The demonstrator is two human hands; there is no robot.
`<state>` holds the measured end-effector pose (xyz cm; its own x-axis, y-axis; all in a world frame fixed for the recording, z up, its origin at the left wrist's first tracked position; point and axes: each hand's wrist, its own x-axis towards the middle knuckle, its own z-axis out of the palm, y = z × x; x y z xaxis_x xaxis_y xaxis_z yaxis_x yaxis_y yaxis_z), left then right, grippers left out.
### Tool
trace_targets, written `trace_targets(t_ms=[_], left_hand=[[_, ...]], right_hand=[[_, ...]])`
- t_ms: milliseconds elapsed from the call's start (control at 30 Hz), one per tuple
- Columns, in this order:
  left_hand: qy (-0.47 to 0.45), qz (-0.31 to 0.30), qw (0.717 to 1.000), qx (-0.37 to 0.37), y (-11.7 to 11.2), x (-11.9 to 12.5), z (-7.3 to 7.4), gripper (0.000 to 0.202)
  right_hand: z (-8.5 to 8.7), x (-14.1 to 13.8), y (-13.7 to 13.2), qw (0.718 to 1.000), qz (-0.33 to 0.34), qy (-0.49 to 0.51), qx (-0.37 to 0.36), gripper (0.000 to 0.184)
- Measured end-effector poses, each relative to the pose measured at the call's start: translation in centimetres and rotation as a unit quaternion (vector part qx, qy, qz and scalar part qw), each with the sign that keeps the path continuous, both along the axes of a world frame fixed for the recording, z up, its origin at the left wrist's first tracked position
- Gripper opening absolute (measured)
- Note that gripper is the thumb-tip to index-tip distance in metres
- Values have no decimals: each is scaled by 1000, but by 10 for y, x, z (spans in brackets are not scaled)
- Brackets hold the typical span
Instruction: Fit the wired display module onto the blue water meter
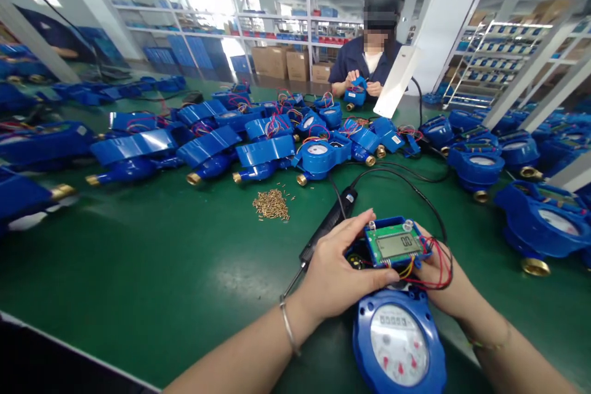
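The left hand's fingers (353,229) curl narrowly around the edge of a blue-framed water-meter electronics module (394,242), gripping it with the thumb along its lower side. The right hand (446,280) supports the module's other side from below, though its fingers are hidden, so their spread cannot be told. Red and yellow wires (436,266) loop from the circuit board across that hand, and the module's LCD shows zeros.

At 6 o'clock from the module lies a blue water meter (397,341) with a white dial. A corded black soldering iron (327,228) lies at 9 o'clock, near the left hand. Further out at 10 o'clock is a heap of small brass pieces (271,204) on the green work mat (138,265). Rows of blue water meters (318,157) with brass ends spread from 9 to 3 o'clock. At 12 o'clock, across the bench, a co-worker's hands (355,83) hold another blue meter.
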<state>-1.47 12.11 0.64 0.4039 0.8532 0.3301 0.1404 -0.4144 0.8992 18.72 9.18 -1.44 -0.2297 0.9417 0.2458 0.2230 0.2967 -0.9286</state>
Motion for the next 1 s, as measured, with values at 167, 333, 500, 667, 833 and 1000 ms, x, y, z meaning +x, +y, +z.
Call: trace_targets(t_ms=[167,333,500,667,833,1000], left_hand=[[38,11,999,33,0,1,8,74],[23,31,997,72,0,1,7,65],[20,38,993,112,0,-2,5,67],[16,2,986,165,-2,-3,2,78],[3,-19,982,187,-2,-2,1,78],[-14,-31,983,180,-1,-2,1,81]], right_hand=[[-5,2,-1,1000,-13,12,5,49],[0,0,0,1000,-4,19,-10,43],[8,-4,-2,999,24,18,-24,42],[10,-1,-3,998,52,0,-23,66],[7,6,1,998,44,-50,19,80],[15,5,0,994,48,-85,44,58]])
